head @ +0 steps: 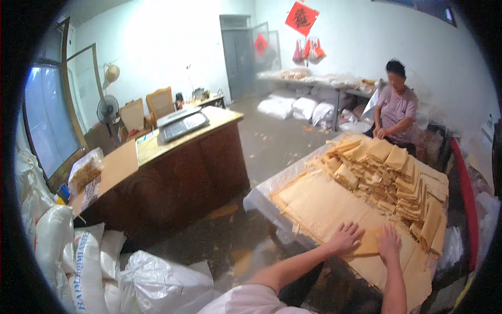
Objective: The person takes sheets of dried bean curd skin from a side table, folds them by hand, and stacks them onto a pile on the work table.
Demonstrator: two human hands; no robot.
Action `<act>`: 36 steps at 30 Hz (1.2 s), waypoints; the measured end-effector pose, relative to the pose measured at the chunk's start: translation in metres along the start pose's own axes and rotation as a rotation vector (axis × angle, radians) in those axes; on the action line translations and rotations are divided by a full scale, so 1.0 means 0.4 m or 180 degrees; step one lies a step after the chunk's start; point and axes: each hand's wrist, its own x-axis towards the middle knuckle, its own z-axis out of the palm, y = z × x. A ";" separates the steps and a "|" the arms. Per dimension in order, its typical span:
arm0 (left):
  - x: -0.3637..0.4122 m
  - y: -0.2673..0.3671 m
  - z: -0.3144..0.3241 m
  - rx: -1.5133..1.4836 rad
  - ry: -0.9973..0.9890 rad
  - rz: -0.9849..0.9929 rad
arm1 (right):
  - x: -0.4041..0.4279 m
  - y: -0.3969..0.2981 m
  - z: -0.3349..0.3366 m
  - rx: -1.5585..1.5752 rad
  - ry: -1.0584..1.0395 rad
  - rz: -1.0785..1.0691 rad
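Both of my hands rest on a folded tan sheet (368, 242) that looks like dried bean curd skin. My left hand (345, 238) lies spread on its left end, and my right hand (389, 241) presses flat on its right end. Under the folded piece are large flat sheets (313, 204) of the same material, with ragged edges, spread over a table covered in clear plastic. Just beyond my hands, folded stacks (410, 196) and a heap of broken pieces (364, 180) cover the far part of the table.
A co-worker (396, 106) sits at the far end, hands on the sheets. To the left stands a brown desk (188, 176) with a scale (183, 125). Full white sacks (84, 259) and a white plastic bag (160, 280) are at the lower left. A long shelf (313, 81) runs along the back wall.
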 end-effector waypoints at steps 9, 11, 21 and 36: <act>0.077 -0.035 -0.042 -0.0014 -0.0695 -0.0154 | -0.025 0.010 0.020 0.0271 0.0070 0.0342; 0.125 -0.043 -0.030 -0.0249 -0.1102 -0.0342 | -0.019 0.031 0.032 0.0114 0.0290 0.0356; 0.123 -0.155 -0.032 -0.2864 -0.1831 -0.1047 | 0.021 0.016 0.091 0.0292 0.1180 0.0256; 0.181 0.090 -0.059 -0.5104 -0.0074 -0.1386 | -0.077 -0.023 -0.054 0.3822 0.1735 0.1031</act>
